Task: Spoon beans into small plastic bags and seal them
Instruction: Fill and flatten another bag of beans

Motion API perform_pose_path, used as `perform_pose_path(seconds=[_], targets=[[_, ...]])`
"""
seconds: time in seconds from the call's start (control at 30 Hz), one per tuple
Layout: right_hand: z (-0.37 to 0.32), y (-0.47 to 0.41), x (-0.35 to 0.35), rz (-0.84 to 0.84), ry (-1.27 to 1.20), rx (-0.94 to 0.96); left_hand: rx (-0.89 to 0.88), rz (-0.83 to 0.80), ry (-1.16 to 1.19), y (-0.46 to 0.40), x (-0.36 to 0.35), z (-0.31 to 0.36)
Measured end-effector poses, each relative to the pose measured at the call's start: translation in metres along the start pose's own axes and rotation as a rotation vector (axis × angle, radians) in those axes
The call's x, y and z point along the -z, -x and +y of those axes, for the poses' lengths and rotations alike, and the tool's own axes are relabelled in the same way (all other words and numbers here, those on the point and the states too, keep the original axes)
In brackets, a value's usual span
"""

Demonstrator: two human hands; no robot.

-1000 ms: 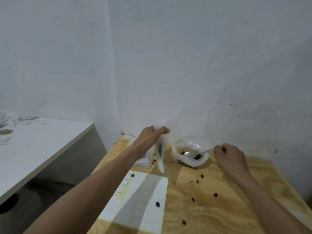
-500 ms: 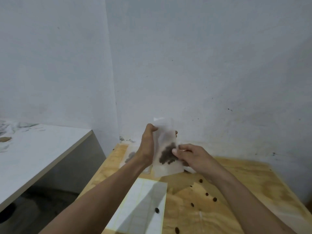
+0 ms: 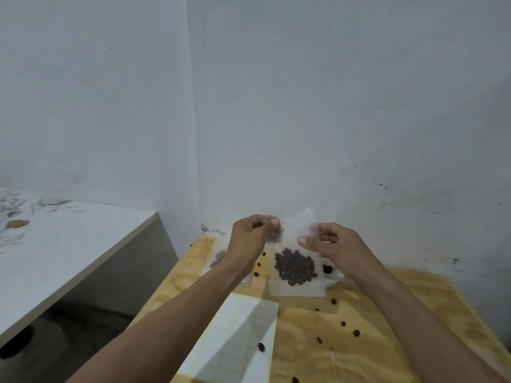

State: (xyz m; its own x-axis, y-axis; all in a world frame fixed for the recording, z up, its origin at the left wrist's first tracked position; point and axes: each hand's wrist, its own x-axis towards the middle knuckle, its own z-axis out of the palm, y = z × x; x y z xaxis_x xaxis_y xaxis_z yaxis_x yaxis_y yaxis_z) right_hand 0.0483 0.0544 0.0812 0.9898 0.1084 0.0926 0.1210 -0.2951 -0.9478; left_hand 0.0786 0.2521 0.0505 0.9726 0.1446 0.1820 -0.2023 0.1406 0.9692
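You hold the bean bag (image 3: pixel 296 268) up by its top.
Your left hand (image 3: pixel 250 239) and right hand (image 3: pixel 330 244) each pinch a top corner; loose beans (image 3: pixel 343 323) lie on the table (image 3: pixel 387 313) below your grip.

Plywood table (image 3: pixel 414 313) against a white wall. Scattered across its top, loose dark beans (image 3: pixel 343 323). At the near left, a white sheet of labels (image 3: pixel 237 341) lying flat, one bean (image 3: pixel 261 347) resting on it. At the far left, flat on the wood, a filled plastic bag (image 3: pixel 217 258) of beans. Further left, apart, a white counter (image 3: pixel 63 250) strewn with crumpled scraps (image 3: pixel 13 208).
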Motion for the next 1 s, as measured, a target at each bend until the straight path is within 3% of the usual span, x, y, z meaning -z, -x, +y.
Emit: perform_pose_path(seconds=[0.13,0.23,0.47,0.67,1.0], targets=[[-0.011,-0.007,0.008,0.028,-0.027,0.048,-0.012,-0.092,-0.08,0.008,-0.01,0.004],[-0.01,-0.012,0.011,0.049,0.089,0.069,0.033,-0.053,-0.062,0.01,-0.014,0.006],[-0.014,-0.012,0.016,-0.1,0.204,0.033,0.053,-0.081,-0.132,0.013,-0.011,0.007],[-0.01,-0.013,0.004,-0.073,0.185,0.048,0.035,-0.124,-0.176,0.015,-0.007,0.002],[-0.001,-0.024,-0.007,-0.033,0.258,0.03,0.053,-0.046,-0.215,0.0,0.006,0.006]])
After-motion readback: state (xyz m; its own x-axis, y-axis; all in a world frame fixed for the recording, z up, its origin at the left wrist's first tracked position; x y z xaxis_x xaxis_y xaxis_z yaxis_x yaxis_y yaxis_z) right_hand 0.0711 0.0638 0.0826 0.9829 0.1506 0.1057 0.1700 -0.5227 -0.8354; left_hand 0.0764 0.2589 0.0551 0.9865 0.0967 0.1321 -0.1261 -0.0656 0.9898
